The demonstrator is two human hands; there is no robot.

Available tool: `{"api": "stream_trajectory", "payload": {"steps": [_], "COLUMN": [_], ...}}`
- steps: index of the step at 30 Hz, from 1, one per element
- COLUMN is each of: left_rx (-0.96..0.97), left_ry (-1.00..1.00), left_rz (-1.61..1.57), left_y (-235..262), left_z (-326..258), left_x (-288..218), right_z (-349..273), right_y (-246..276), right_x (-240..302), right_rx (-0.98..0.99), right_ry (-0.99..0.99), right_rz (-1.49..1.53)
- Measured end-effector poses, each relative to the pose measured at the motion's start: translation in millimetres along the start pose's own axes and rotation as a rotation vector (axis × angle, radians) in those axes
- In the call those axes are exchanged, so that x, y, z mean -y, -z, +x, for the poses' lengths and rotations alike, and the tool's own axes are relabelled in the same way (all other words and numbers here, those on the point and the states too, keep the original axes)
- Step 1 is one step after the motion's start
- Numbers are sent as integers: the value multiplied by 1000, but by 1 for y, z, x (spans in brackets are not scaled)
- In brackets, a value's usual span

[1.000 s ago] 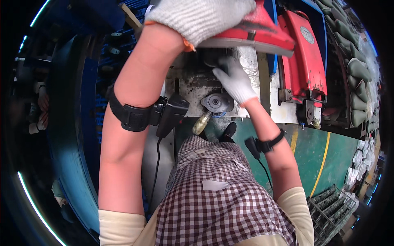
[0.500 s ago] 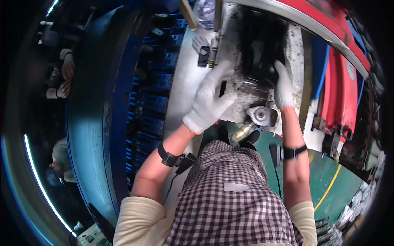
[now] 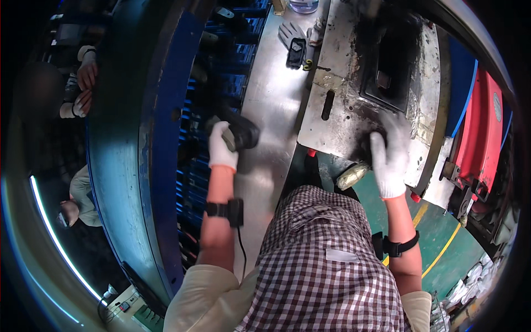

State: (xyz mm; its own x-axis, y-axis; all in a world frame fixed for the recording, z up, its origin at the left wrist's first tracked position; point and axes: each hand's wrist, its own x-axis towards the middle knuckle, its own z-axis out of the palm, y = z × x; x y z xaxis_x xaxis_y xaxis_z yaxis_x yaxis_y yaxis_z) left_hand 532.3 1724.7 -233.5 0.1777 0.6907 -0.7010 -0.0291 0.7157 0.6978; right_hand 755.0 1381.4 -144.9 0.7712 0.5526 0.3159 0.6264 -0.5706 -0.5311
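My left hand [image 3: 223, 148], in a white knit glove, is closed around a dark, shoe-shaped piece [image 3: 244, 131] that motion blurs. It holds the piece over the edge between the blue rack and the metal shelf at left. My right hand [image 3: 390, 157], also gloved, is over the near part of the stained metal machine plate [image 3: 343, 130]. Its thumb and fingers are apart, the fingertips blurred, and nothing shows in its grasp. Beyond it, a black rectangular mould [image 3: 381, 99] sits on the plate, with a small shiny patch inside.
On the metal shelf [image 3: 271, 110] lie a grey glove [image 3: 290, 34], a black handheld device [image 3: 296, 53] and yellow-handled scissors [image 3: 307, 65]. A rack [image 3: 193, 124] holds several dark pieces. Red machine parts [image 3: 481, 133] stand at right. Another person's hands [image 3: 86, 83] show far left.
My left hand has moved left from the plate and now holds the dark piece. My right hand has come nearer, away from the mould. The round-centred metal fitting at the plate's near edge no longer shows.
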Motion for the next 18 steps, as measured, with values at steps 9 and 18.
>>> {"api": "stream_trajectory", "payload": {"steps": [9,18], "left_rx": [-392,-1026], "left_ry": [-686,-983], "left_rz": [730,1018], "left_y": [57,122], "left_z": [214,161], "left_x": [-52,-27], "right_z": [-18,-24], "right_y": [-12,-14], "right_x": [-17,-22], "right_rx": [-34,51], "right_ry": [-33,-120], "right_rz": [-136,-108]}}
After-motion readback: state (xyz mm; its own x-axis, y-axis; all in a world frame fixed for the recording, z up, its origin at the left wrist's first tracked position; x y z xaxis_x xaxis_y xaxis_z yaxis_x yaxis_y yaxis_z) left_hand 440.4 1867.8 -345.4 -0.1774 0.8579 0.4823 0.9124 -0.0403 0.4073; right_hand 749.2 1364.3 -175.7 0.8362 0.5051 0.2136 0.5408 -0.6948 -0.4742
